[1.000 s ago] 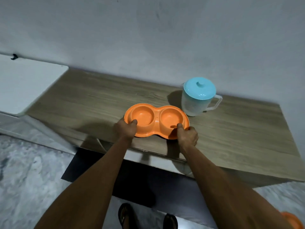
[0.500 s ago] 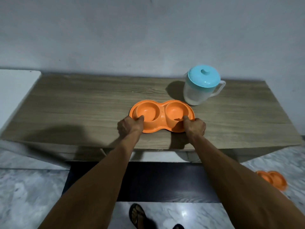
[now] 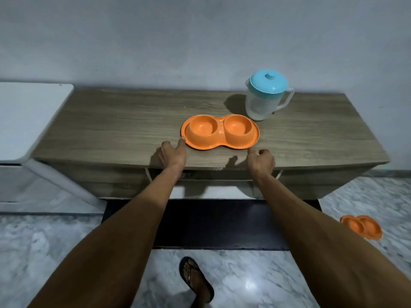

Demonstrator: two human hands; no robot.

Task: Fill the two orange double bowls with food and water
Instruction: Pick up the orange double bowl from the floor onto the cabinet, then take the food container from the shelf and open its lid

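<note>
Both hands sit at the near edge of the wooden counter [image 3: 111, 121], and I see nothing gripped in either. My left hand [image 3: 172, 155] is spread loosely, palm down, its forefinger tip at or just touching the rim of the orange double bowl [image 3: 220, 132] at the bowl's 8 o'clock. My right hand [image 3: 261, 161] is half curled with the forefinger out, its tip just beside the bowl's rim at 5 o'clock; I cannot tell whether it touches. The double bowl lies flat on the counter, its 2 cups side by side and both showing bare orange inside. At the bowl's 1 o'clock, just beside it, stands a translucent pitcher [image 3: 261, 105] with a light-blue lid [image 3: 268, 84], handle turned toward 3 o'clock. From the counter's middle, a second orange double bowl [image 3: 362, 226] lies at 4 o'clock, down on the marble floor [image 3: 44, 247], well apart from the first. A white surface [image 3: 26, 116] adjoins the counter at 9 o'clock. One foot in a dark sandal [image 3: 195, 281] shows at 6 o'clock.
</note>
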